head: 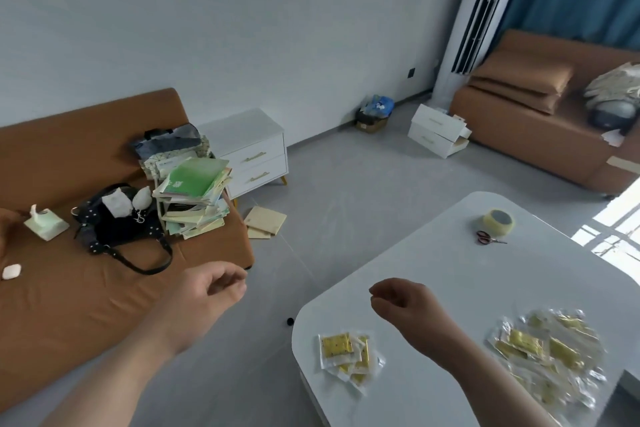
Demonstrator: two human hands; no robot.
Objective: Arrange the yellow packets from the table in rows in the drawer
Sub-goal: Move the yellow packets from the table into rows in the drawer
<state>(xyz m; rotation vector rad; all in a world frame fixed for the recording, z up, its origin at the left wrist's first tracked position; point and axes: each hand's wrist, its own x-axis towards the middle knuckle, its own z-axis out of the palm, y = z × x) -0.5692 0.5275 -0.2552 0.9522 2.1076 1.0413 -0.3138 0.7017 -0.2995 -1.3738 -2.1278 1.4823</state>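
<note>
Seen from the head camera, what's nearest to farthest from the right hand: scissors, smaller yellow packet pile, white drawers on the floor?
1. Smaller yellow packet pile, on the table, just left of the right hand.
2. Scissors, farther across the table.
3. White drawers, stacked beside the far sofa.

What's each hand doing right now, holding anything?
Left hand: open, fingers loosely curled, holding nothing.
Right hand: open, loosely curled above the table, nothing visible in it.
</note>
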